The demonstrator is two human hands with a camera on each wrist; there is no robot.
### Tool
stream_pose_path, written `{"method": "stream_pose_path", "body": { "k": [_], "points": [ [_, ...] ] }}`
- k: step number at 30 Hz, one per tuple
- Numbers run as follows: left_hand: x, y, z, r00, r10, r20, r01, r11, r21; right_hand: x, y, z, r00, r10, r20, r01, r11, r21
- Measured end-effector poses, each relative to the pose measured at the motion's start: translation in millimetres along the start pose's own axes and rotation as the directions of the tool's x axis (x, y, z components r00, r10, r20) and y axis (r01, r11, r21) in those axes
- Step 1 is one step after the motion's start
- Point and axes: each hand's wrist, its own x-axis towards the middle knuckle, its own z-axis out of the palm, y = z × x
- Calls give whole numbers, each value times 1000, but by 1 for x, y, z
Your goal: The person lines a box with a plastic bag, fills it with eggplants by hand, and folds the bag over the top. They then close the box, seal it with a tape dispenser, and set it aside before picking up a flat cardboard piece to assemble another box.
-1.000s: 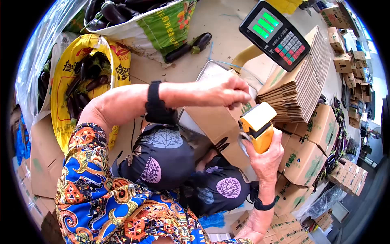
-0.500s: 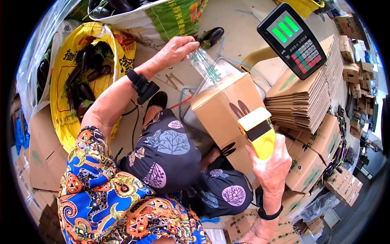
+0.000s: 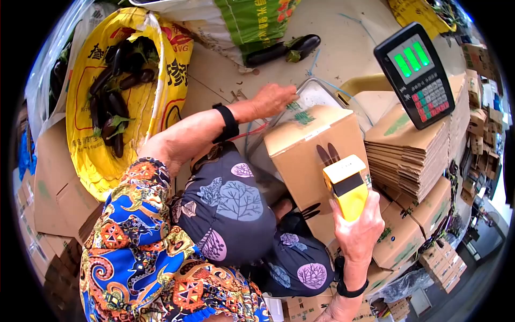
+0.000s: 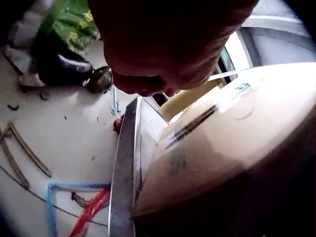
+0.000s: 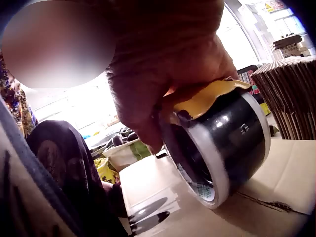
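My right hand grips a yellow tape dispenser against the side of a brown cardboard box. In the right wrist view, a wide tape roll sits in the dispenser, close over the cardboard. My left hand is at the box's far left end, above the rim of a metal scale pan. Its fingers are curled at a piece of clear tape by the box edge; the fingertips are mostly hidden. Under the dispenser lies the box, printed with dark eggplant shapes.
A scale display with green digits stands behind a stack of flattened cartons. At left, a yellow sack holds several eggplants. Two eggplants lie on the floor beside a green and white bag. More boxes sit at right.
My left hand swung out left with a clear strip, then came down to the box's far end. The dispenser in my right hand tilted and moved onto the box's side.
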Motion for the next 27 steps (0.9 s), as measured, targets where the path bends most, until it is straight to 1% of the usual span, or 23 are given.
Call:
{"method": "stream_pose_path", "body": {
  "k": [3,4,7,8,11,14,17,20,21,22,23,26,27],
  "points": [
    [-5,13,8,996,-91,-7,90,991,-94,1,1,2,1000,-7,3,7,1000,30],
    [-6,13,13,997,-72,-6,70,989,-133,1,2,4,1000,-11,6,10,999,41],
    [-4,27,23,996,-49,71,59,987,-149,0,3,5,1000,-6,-4,7,997,71],
    [-6,29,21,994,-89,61,99,976,-196,0,3,5,1000,3,-1,-3,997,81],
    [-7,31,21,982,-155,104,178,949,-260,-1,5,8,1000,-11,-13,12,997,72],
    [-4,31,16,962,-177,206,213,962,-172,-1,8,11,1000,-7,-26,9,997,73],
    [4,22,14,923,-105,371,114,993,-3,-3,8,10,1000,-7,-21,8,998,66],
    [15,18,19,963,-83,258,74,996,48,-5,10,10,999,-13,-42,15,998,60],
    [20,26,22,993,-82,82,87,994,-67,-5,11,12,999,-12,-52,15,997,72],
    [23,41,25,990,-109,-87,91,978,-186,-6,12,11,999,-8,-49,12,996,84],
    [25,50,26,954,-152,-259,71,952,-298,-7,13,11,999,-10,-53,15,995,95],
    [30,12,62,978,106,-180,-154,948,-279,-9,14,9,998,-2,-57,10,989,148],
    [31,15,58,987,81,-142,-117,956,-270,-8,16,9,998,-12,-62,23,986,167]
  ]
}}
